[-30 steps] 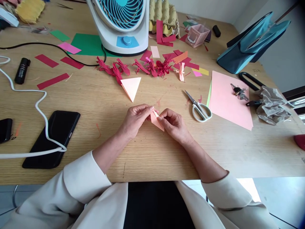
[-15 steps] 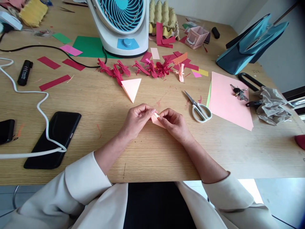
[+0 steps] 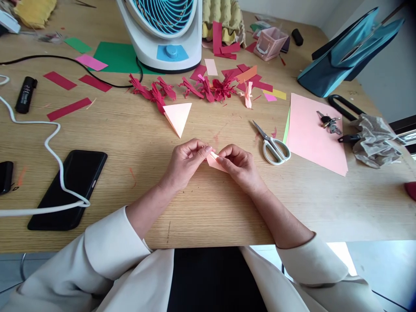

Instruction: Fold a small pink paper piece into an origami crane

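Note:
A small light pink paper piece (image 3: 216, 163), with a folded or rolled upper edge, is held between both hands above the wooden table (image 3: 208, 212). My left hand (image 3: 188, 162) pinches its left end between thumb and fingers. At its right end my right hand (image 3: 239, 168) grips it the same way. Beyond my left hand lies a folded pale pink triangle (image 3: 178, 117). White-handled scissors (image 3: 273, 145) rest to the right of my right hand, blades pointing away. Behind them is a row of crumpled red paper pieces (image 3: 208, 90) and a twisted pale pink one (image 3: 248, 94).
A white fan (image 3: 169, 47) stands at the back. Pink sheets (image 3: 315, 134) with keys (image 3: 329, 122) lie right, near a blue bag (image 3: 344, 56). A black phone (image 3: 69, 190) and white cable (image 3: 53, 138) are left. Red strips (image 3: 69, 109) and an egg carton (image 3: 224, 21) lie farther back.
The view has shifted slightly, so objects on the left sit farther left and those on the right a little farther right. Both hands keep nearly the same pinch on the pink paper.

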Available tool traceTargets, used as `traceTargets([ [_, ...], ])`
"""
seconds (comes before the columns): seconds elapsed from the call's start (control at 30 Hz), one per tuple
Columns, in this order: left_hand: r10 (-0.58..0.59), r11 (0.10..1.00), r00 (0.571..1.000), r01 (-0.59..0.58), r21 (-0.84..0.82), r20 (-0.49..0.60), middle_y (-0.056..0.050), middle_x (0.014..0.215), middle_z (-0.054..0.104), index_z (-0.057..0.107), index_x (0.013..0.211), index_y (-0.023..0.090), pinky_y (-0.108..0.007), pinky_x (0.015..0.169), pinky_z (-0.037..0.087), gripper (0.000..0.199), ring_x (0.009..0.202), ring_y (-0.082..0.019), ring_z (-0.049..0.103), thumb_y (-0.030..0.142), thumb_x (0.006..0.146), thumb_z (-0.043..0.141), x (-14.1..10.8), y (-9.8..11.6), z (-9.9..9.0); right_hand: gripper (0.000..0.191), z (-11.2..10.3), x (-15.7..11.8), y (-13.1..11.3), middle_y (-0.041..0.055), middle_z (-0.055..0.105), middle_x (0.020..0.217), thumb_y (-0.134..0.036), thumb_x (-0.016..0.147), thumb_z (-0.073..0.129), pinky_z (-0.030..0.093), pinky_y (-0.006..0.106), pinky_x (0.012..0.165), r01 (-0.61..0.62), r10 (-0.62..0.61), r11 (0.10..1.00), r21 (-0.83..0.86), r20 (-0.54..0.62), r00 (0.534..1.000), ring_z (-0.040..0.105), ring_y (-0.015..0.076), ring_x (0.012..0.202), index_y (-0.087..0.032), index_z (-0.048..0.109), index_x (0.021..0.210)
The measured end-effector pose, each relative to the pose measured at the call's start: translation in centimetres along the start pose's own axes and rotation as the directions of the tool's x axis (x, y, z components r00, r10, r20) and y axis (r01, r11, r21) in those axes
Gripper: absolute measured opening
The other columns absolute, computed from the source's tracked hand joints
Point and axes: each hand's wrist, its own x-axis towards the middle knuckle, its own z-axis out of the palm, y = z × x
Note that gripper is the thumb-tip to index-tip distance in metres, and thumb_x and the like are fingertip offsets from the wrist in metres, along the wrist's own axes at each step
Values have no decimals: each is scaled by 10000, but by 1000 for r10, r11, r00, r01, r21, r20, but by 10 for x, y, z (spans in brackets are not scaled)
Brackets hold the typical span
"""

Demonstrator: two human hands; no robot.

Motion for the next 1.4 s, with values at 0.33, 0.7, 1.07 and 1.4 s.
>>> traceTargets([
  [0.33,-9,1000,1000,9,-19,5,-15,745,653,698,762,183,-270,703,459,202,719,-135,576,379,812,701,0,-1,0,333,1,-1,-1,-19,533,659,-482,800,704,343,254,530,62,-62,998,-9,1,998,432,99,578,-199,547,720],
  [0.7,38,999,999,-38,15,22,-9,733,657,710,757,179,-264,683,443,199,698,-126,570,370,812,705,1,1,1,335,1,-2,-1,-23,491,638,-496,817,675,306,261,511,70,-70,997,-44,2,998,393,100,554,-205,534,726],
  [1.07,-70,997,993,68,29,93,-9,698,631,694,743,157,-252,627,417,176,635,-107,522,326,753,744,2,4,-1,230,-6,-1,1,-11,514,682,-374,859,641,325,275,556,112,-108,982,-152,36,993,422,112,592,-195,549,749],
  [1.4,-40,968,982,-7,252,183,-17,739,656,687,809,139,-239,635,429,203,668,-115,552,341,786,688,5,5,-5,174,-10,-1,0,-7,554,699,-321,847,630,352,252,559,63,-53,978,-199,55,997,460,104,609,-173,572,774],
])
